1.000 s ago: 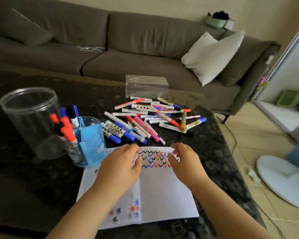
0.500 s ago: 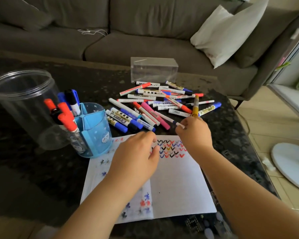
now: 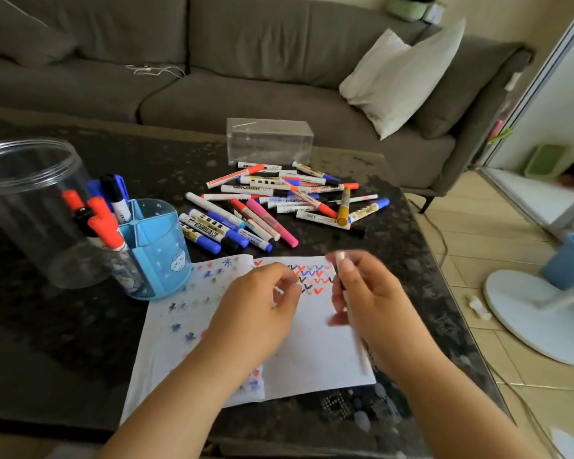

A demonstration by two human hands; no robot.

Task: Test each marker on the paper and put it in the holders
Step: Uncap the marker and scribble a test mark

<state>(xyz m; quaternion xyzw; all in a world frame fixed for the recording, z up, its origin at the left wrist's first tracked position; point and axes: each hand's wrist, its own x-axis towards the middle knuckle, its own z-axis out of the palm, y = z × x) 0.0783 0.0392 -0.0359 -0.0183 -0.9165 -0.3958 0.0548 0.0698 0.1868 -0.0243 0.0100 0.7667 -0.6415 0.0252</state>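
A dark speckled bench (image 3: 80, 342) is filling the head view, a grey sofa (image 3: 246, 77) lying at twelve o'clock. The right hand (image 3: 371, 306) is pinching a blurred white marker (image 3: 353, 323) over the paper (image 3: 312, 352). The left hand (image 3: 259, 313) is curling beside it; whether it holds anything is unclear. Loose markers (image 3: 279, 203) are lying beyond, the blue holder (image 3: 156, 253) standing at nine o'clock.

Table (image 3: 80, 342): dark speckled stone, polished; paper (image 3: 312, 352): matt white sheet; round jar (image 3: 24, 207) and box (image 3: 269, 140): clear glossy plastic; holder (image 3: 159, 246): blue translucent plastic; markers (image 3: 265, 207): smooth plastic barrels; sofa (image 3: 246, 54): grey woven cloth, matt
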